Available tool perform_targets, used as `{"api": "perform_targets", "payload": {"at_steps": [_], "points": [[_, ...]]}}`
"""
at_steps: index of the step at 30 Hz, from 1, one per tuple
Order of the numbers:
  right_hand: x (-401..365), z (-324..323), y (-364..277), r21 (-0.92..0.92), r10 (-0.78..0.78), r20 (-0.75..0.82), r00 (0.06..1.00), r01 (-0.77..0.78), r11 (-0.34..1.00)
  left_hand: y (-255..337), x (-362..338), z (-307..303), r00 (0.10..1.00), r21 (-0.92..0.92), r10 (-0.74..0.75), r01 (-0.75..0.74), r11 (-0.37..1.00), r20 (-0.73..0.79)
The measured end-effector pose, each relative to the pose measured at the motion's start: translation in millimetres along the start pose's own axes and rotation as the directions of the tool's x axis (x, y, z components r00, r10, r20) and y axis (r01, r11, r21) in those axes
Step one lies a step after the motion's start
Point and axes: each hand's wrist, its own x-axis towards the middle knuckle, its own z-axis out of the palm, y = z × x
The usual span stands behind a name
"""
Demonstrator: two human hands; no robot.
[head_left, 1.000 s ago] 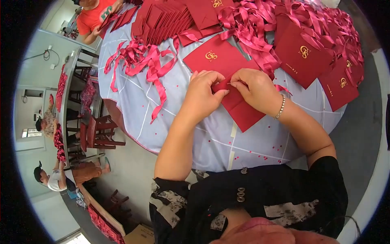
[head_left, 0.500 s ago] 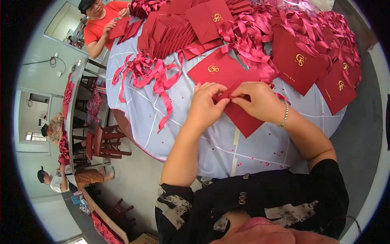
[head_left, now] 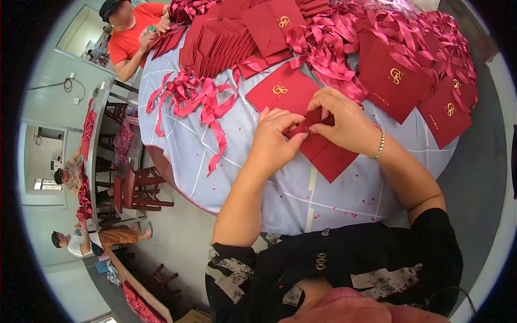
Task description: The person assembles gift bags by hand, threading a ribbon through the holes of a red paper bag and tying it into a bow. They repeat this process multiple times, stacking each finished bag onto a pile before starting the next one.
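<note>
A red paper bag or envelope (head_left: 329, 157) lies slanted on the cloth in front of me. My left hand (head_left: 277, 139) pinches its upper left edge between thumb and fingers. On its upper right side my right hand (head_left: 342, 123), with a bracelet on the wrist, has thumb and fingers closed on the same piece, close to my left fingertips. Whatever small part sits between the fingertips is too hidden to tell. Just beyond lies another red envelope (head_left: 280, 89) with a gold logo. Loose pink ribbon (head_left: 218, 102) trails to the left of it.
Stacked red envelopes (head_left: 223, 46) and heaped pink ribbons (head_left: 336, 51) fill the far side of the cloth-covered table (head_left: 253, 183). More envelopes (head_left: 396, 81) lie at right. A person in orange (head_left: 129, 37) works at far left. Wooden stools (head_left: 141, 188) and two other people stand or sit beyond.
My right hand has shifted slightly up, its fingers lifting from the envelope's fold. The person in orange has moved their hands and lowered the red envelope.
</note>
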Motion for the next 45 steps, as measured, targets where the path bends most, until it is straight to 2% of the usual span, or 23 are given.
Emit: {"api": "perform_targets", "payload": {"at_steps": [3, 5, 8, 10, 12, 14, 21, 24, 26, 27, 29, 30, 31, 33, 34, 36, 37, 38, 39, 41, 42, 44, 45], "points": [[3, -14, -5, 0.034, 0.111, 0.081, 0.99, -0.115, 0.993, 2, -3, -3, 0.999, -0.001, 0.001, -0.001, 1.0, 0.033], [3, -21, 2, -0.138, -0.012, 0.165, 0.986, 0.036, 0.99, 1, -3, -4, 0.999, -0.009, 0.006, -0.005, 1.0, 0.054], [3, -23, 2, -0.074, -0.019, 0.198, 0.98, 0.034, 0.997, -3, -5, -8, 0.988, -0.069, 0.016, -0.005, 0.998, 0.151], [2, -21, -2, -0.078, -0.037, 0.199, 0.979, 0.053, 0.996, -12, -1, -19, 0.887, -0.21, -0.148, 0.26, 0.942, 0.437], [3, -21, -4, -0.082, -0.056, 0.2, 0.978, 0.074, 0.994, -20, -2, -23, 0.853, -0.251, -0.117, 0.278, 0.927, 0.509], [3, -21, -5, -0.104, 0.012, 0.266, 0.964, 0.017, 0.994, -21, -6, -22, 0.886, -0.127, 0.005, 0.061, 0.99, 0.463], [5, -25, -2, -0.05, -0.019, 0.348, 0.937, 0.039, 0.998, -17, -1, -17, 0.894, -0.142, 0.076, -0.014, 0.99, 0.442], [8, -35, -5, -0.059, 0.037, 0.42, 0.907, -0.013, 0.998, -13, -1, -18, 0.917, -0.052, 0.101, -0.088, 0.995, 0.385], [9, -39, -8, -0.052, 0.15, 0.52, 0.841, -0.144, 0.988, -8, 0, -25, 0.948, 0.071, 0.09, -0.117, 0.991, 0.305], [9, -41, -6, -0.054, 0.152, 0.519, 0.841, -0.146, 0.988, -11, 0, -29, 0.948, 0.069, 0.092, -0.119, 0.991, 0.305], [9, -47, 3, 0.007, 0.122, 0.515, 0.848, -0.146, 0.989, -24, -2, -41, 0.974, 0.392, -0.065, -0.025, 0.92, 0.215], [9, -46, 8, 0.0, 0.027, 0.453, 0.891, -0.03, 1.0, -30, -3, -47, 0.967, 0.439, -0.124, 0.015, 0.898, 0.221], [8, -42, 11, 0.002, 0.023, 0.454, 0.891, -0.026, 1.0, -32, -6, -47, 0.968, 0.442, -0.125, 0.016, 0.897, 0.218], [5, -35, 13, -0.011, 0.131, 0.332, 0.934, -0.135, 0.991, -30, -10, -45, 0.975, 0.45, -0.218, 0.178, 0.875, 0.04], [6, -32, 11, -0.062, 0.082, 0.331, 0.94, -0.065, 0.996, -29, -7, -44, 0.976, 0.453, -0.215, 0.174, 0.874, 0.04], [5, -23, 4, 0.008, 0.095, 0.331, 0.939, -0.103, 0.995, -27, -2, -39, 0.969, 0.45, -0.023, 0.135, 0.883, -0.245], [4, -19, 0, 0.079, 0.107, 0.337, 0.935, -0.142, 0.987, -24, -1, -34, 0.968, 0.451, -0.024, 0.138, 0.882, -0.249], [4, -19, -5, -0.074, 0.098, 0.369, 0.924, -0.076, 0.994, -18, 0, -26, 0.973, 0.226, -0.075, 0.125, 0.966, -0.216], [1, -17, -6, -0.074, 0.089, 0.374, 0.923, -0.066, 0.995, -13, 1, -18, 0.978, -0.014, -0.116, 0.115, 0.993, -0.175], [-6, -9, -1, -0.435, 0.049, 0.394, 0.918, 0.14, 0.889, -11, 1, 4, 0.997, -0.087, -0.045, 0.039, 0.995, -0.062], [-9, -6, 4, -0.412, 0.088, 0.462, 0.882, 0.126, 0.902, -13, 0, 15, 0.999, -0.069, -0.032, 0.03, 0.997, -0.024], [-6, -3, 3, -0.272, 0.042, 0.512, 0.858, 0.116, 0.955, -21, -2, 31, 1.0, -0.007, -0.008, 0.008, 1.0, 0.029], [-5, -2, -2, -0.274, 0.079, 0.492, 0.867, 0.068, 0.959, -27, -2, 37, 0.999, 0.036, -0.002, 0.0, 0.999, 0.042]]}}
